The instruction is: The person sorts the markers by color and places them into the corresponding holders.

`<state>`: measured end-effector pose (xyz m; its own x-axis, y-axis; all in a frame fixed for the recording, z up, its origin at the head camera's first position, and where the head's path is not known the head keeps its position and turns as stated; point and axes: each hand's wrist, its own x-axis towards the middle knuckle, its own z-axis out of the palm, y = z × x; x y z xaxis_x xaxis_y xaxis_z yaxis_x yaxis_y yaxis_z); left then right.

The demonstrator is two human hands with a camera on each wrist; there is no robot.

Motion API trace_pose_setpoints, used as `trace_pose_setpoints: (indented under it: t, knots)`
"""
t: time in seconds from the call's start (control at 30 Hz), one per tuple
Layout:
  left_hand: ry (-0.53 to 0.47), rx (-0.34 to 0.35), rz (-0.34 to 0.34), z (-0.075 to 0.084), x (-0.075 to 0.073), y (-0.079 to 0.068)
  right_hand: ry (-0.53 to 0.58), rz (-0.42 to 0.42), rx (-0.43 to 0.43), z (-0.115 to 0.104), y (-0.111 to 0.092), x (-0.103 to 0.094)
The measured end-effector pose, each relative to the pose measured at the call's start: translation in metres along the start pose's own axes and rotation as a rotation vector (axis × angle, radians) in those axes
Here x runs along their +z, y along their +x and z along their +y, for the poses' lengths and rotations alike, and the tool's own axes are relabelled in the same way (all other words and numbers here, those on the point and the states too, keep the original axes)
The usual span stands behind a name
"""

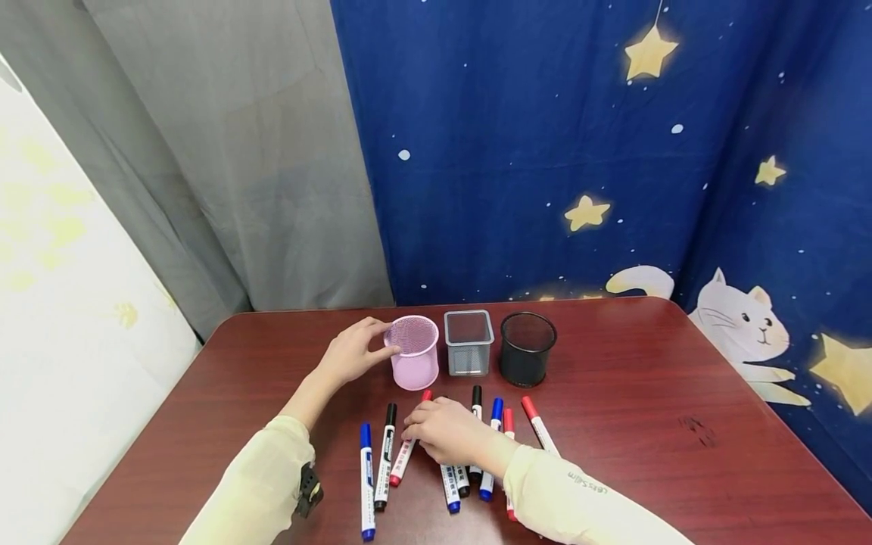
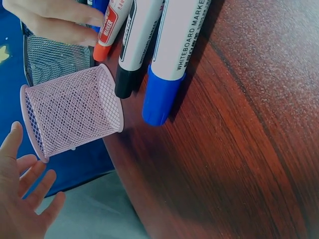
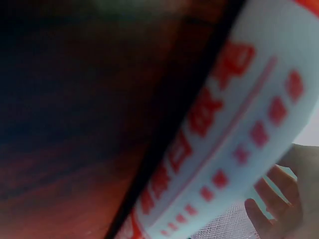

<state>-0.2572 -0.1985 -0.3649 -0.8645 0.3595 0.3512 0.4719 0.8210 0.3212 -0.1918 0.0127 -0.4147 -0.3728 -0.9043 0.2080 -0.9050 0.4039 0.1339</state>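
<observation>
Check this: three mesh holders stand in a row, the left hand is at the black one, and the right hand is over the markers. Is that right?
Not quite: the left hand is at the pink holder, as the head view shows. The three mesh holders stand in a row, and the right hand is over the markers.

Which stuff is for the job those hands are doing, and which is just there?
Probably for the job:
pink round mesh cup, at the left hand
white markers with red, black or blue caps, around the right hand
grey square mesh cup
black round mesh cup

Just there:
blue starry curtain
plain grey curtain
</observation>
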Motion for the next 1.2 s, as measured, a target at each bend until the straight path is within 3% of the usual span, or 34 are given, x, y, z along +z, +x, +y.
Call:
trace_pose_setpoints:
  t: [0.37,0.77,0.97,1.2]
  knots:
    - [0.004,-0.013,-0.004,-0.002,0.003,-0.001,-0.108,-0.024,-0.028,-0.005,0.004,0.008]
    - [0.023,-0.049,-0.032,0.0,0.002,0.0,-0.217,0.024,-0.099,-0.009,0.006,0.013]
    - [0.007,-0.077,-0.047,0.0,0.001,-0.001,-0.171,0.065,-0.117,-0.005,0.003,0.011]
    - [-0.006,-0.08,-0.04,0.001,0.0,0.0,-0.014,0.168,-0.116,0.001,-0.001,-0.011]
